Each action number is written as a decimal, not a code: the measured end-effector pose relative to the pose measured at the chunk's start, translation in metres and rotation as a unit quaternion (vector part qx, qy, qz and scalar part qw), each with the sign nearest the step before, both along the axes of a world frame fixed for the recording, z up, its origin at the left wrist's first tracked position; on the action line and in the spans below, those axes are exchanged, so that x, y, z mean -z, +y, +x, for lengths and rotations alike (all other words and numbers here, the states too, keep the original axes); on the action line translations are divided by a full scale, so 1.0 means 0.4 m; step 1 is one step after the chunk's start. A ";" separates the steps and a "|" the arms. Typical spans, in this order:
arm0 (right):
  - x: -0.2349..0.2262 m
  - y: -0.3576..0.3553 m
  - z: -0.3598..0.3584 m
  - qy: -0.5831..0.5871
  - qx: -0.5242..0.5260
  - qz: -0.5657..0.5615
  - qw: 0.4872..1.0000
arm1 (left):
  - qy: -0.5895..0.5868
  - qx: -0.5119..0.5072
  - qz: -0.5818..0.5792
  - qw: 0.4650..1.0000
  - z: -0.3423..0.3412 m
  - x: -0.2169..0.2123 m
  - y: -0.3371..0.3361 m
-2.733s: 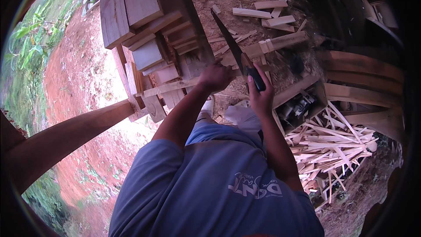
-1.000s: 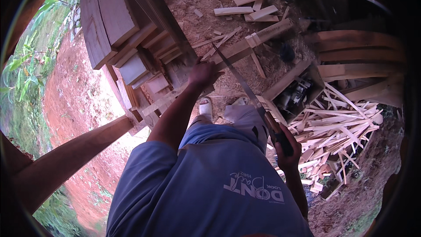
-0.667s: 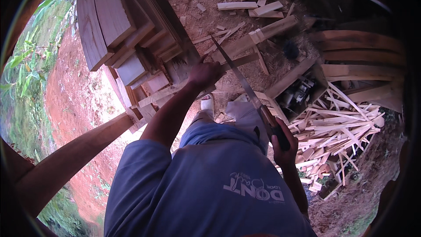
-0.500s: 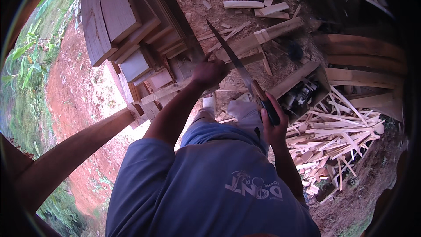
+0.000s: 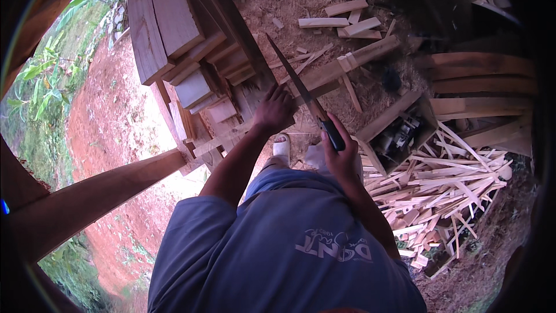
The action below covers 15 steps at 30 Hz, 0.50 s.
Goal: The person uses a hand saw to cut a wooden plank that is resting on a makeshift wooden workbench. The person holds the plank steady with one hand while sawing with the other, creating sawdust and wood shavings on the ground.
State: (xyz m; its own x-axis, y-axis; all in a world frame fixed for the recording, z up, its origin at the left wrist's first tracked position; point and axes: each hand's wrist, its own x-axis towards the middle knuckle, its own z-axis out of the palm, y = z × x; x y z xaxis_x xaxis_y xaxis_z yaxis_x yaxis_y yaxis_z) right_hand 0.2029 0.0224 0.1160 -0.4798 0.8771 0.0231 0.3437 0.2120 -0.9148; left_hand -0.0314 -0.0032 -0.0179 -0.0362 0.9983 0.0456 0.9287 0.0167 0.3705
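My right hand (image 5: pixel 343 153) is closed round the dark handle of a handsaw (image 5: pixel 295 75). The long narrow blade slants up and to the left, crossing over a wooden board (image 5: pixel 320 88). Next to the blade, my left hand (image 5: pixel 273 111) bears down on the near end of that board, its fingers bent over the wood. They are close to the saw's edge, and part of the board is hidden under hand and blade. A longer light beam (image 5: pixel 365 52) runs beyond it toward the far right.
Thick planks (image 5: pixel 174 17) are stacked at the far left. Cut offcuts (image 5: pixel 350 17) lie on the dirt ahead. On the right stand a wooden box (image 5: pixel 399 130) with a dark machine inside, a heap of thin wood strips (image 5: pixel 440 191) and curved timbers (image 5: pixel 480 87). A post (image 5: pixel 110 197) crosses the left side.
The saw and my right hand have moved up and to the left, toward my left hand. My left index finger no longer points out ahead. The view has shifted slightly.
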 end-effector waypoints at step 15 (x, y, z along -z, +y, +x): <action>-0.341 -0.118 0.283 -0.151 -0.035 -0.060 0.986 | -0.037 -0.007 0.010 0.999 -0.008 -0.033 0.008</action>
State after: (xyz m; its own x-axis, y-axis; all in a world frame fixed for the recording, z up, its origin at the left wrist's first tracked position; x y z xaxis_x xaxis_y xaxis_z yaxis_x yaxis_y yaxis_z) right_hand 0.3160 -0.0249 0.2525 -0.5085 0.8294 -0.2316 0.5924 0.1417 -0.7931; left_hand -0.0346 -0.0001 -0.0049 -0.0538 0.9967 0.0614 0.8985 0.0215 0.4385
